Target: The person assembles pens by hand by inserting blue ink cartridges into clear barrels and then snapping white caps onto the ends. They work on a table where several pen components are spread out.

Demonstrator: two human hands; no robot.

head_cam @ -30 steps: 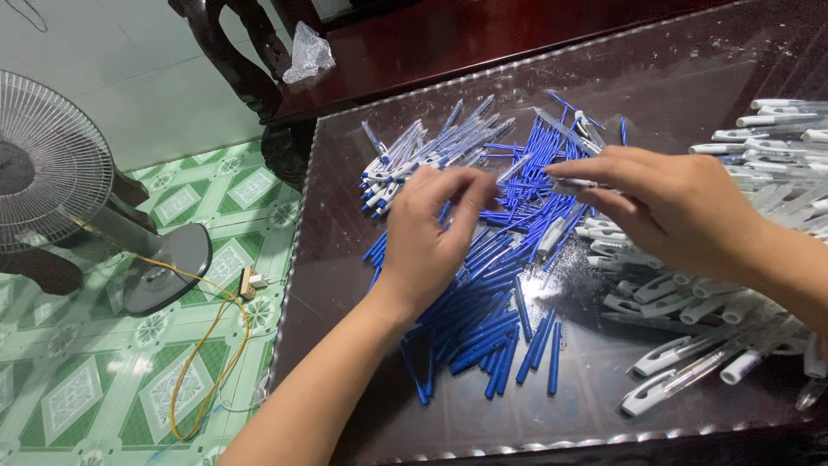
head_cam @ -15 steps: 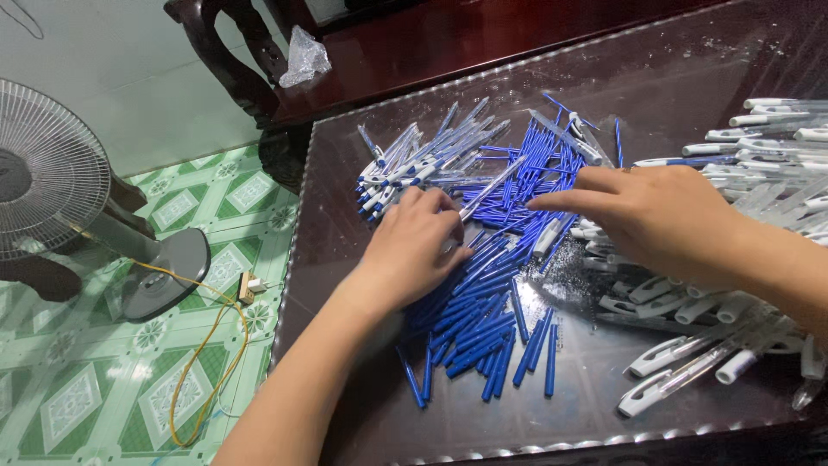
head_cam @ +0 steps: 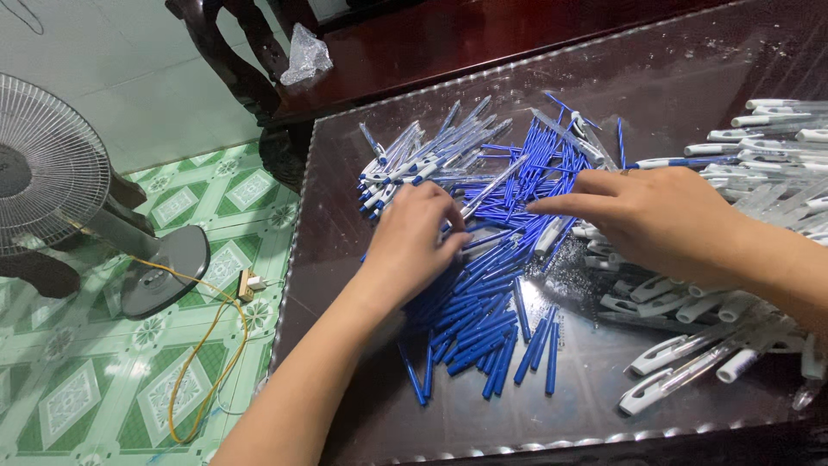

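To my left, on the green patterned floor tiles [head_cam: 78, 397], stands an electric fan [head_cam: 52, 173] with a round base; its yellow cord [head_cam: 203, 349] loops nearby. Far off, a crumpled plastic bag [head_cam: 304, 53] (clear) rests on a dark wooden bench [head_cam: 448, 34].

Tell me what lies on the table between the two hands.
In the head view, the gap between the left hand and right hand is filled with the pile of blue pen refills, plus one clear pen barrel lying across it.
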